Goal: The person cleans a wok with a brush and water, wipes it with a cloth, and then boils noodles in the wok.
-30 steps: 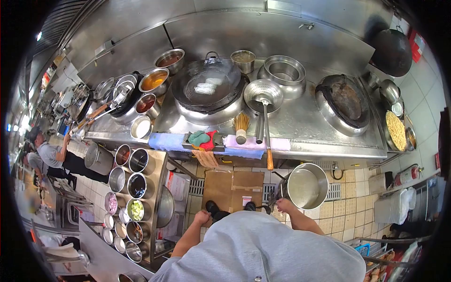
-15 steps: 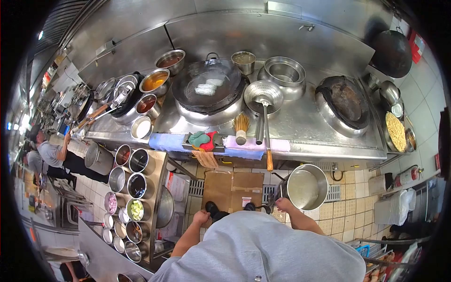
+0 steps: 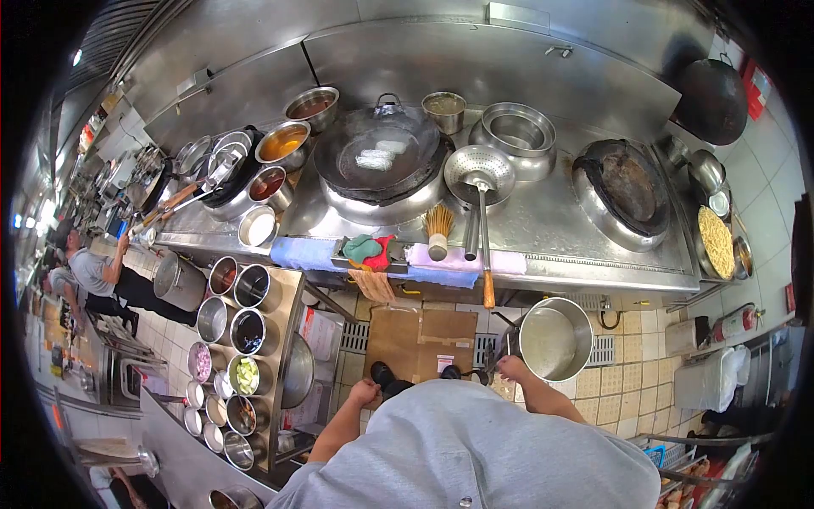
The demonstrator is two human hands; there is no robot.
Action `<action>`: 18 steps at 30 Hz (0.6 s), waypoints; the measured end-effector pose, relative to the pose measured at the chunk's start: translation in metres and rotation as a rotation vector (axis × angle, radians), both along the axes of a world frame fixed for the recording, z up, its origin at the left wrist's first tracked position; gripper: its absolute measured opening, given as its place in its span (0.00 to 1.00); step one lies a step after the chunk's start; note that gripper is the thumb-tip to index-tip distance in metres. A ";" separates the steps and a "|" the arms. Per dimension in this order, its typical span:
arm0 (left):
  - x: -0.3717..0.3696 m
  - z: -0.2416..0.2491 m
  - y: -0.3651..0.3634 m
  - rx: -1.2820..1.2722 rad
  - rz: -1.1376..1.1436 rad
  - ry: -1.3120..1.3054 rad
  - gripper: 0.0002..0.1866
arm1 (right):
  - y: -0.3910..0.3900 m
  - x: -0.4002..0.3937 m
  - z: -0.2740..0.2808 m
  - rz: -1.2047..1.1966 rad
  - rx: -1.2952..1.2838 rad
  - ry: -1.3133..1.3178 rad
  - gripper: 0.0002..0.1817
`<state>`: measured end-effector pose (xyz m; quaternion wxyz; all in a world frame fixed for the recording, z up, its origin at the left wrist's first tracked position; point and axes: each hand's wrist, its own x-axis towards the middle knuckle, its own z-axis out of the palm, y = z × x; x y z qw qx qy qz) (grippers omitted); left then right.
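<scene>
My left hand hangs at my side with its fingers curled, above the floor near my shoe; whether it holds anything is hidden. Beside the large steel pot, my right hand is held low, its fingers bent and too small to read. In front of me, a dark wok sits on the stove with white pieces in its middle. A perforated ladle rests to the right of the wok, and a bamboo brush stands near the stove's front edge.
Steel containers of ingredients fill a cart at the left. Cloths lie along the stove edge. Cardboard covers the floor ahead. A second wok and noodles are at the right. Another person works at the far left.
The view has shifted very slightly. Both of my hands stay in nearly the same place. The person at the far left has moved a little.
</scene>
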<state>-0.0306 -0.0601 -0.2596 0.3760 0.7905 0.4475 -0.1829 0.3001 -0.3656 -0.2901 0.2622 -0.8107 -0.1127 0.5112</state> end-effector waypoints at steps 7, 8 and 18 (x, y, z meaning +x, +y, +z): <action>0.002 -0.010 0.007 0.030 0.006 0.077 0.15 | -0.004 0.002 -0.003 -0.021 0.004 0.018 0.15; 0.002 -0.010 0.007 0.072 -0.011 0.078 0.16 | -0.004 0.002 -0.001 -0.024 0.004 0.024 0.15; 0.004 -0.013 0.010 -0.037 0.039 0.116 0.17 | -0.005 0.002 0.004 -0.038 0.012 0.024 0.15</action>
